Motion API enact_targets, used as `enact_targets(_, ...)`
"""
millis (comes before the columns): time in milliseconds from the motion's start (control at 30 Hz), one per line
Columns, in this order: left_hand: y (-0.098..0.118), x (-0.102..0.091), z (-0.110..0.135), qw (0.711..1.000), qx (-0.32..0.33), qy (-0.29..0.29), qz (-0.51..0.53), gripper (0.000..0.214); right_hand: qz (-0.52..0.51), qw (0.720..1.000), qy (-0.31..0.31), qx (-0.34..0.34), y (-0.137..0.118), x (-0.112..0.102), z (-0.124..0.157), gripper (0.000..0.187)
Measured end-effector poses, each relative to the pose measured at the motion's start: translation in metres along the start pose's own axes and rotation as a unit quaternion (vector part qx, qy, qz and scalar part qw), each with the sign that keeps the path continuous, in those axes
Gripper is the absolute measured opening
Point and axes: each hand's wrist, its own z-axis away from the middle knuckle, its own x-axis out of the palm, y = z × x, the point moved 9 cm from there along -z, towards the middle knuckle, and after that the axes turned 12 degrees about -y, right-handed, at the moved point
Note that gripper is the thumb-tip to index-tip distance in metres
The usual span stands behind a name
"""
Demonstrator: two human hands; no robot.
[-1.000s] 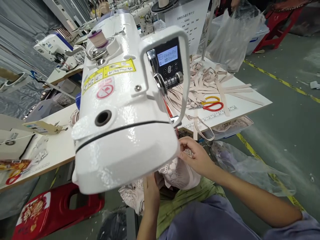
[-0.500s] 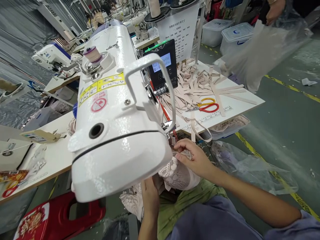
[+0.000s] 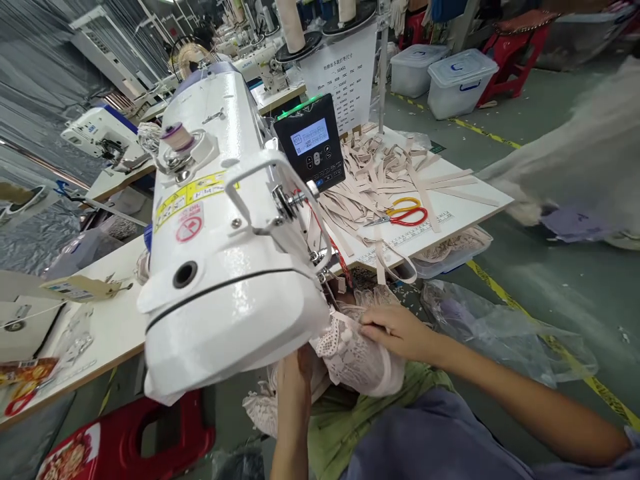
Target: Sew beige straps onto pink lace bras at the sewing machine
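Note:
A pale pink lace bra (image 3: 357,357) lies under the front of the white sewing machine (image 3: 235,320), its cup hanging over my lap. My right hand (image 3: 397,330) is closed on the cup's upper edge, thumb and fingers pinched together, to the right of the needle area. My left hand (image 3: 295,377) reaches up beneath the machine head against the lace. Its fingers are hidden by the head, so their grip does not show. More lace fabric (image 3: 261,408) hangs left of my left wrist.
Beige straps (image 3: 370,173) lie heaped on the white table (image 3: 480,207), with scissors (image 3: 407,215) in front. A control panel (image 3: 313,143) stands beside the machine. Plastic bags (image 3: 500,327) lie on the floor at right. A red stool (image 3: 125,433) is at lower left.
My right hand has moved down and closed on the lace edge, and more of the cup shows. The person's hand at upper right is out of view; the plastic it held has shifted.

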Motion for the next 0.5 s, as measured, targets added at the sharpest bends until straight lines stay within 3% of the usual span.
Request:
enact_targets(67, 0.003, 0.02, 0.007, 0.993, -0.048, -0.078, 0.07, 0.067, -0.03, 0.998, -0.062, -0.01, -0.021, 0.016, 0.012, 0.049)
enact_targets(167, 0.008, 0.059, 0.034, 0.953, -0.099, -0.249, 0.139, 0.062, -0.092, 0.971, -0.214, -0.045, -0.053, 0.062, 0.041, 0.044)
enact_targets(233, 0.008, 0.064, 0.046, 0.935, -0.107, -0.285, 0.18, 0.055, -0.094, 0.957, -0.273, -0.03, -0.051, 0.083, 0.061, 0.049)
enact_targets(267, 0.007, 0.057, 0.046, 0.934, -0.102, -0.269, 0.212, 0.052, -0.08, 0.96, -0.269, -0.006, -0.04, 0.086, 0.067, 0.054)
enact_targets(367, 0.009, -0.001, 0.029, 0.925, -0.053, -0.137, 0.351, 0.037, -0.018, 0.977, -0.2, 0.074, 0.003, 0.07, 0.072, 0.063)
enact_targets(500, 0.017, -0.115, 0.01, 0.843, 0.05, 0.053, 0.532, 0.016, 0.051, 0.973, -0.211, 0.081, 0.026, 0.05, 0.067, 0.055)
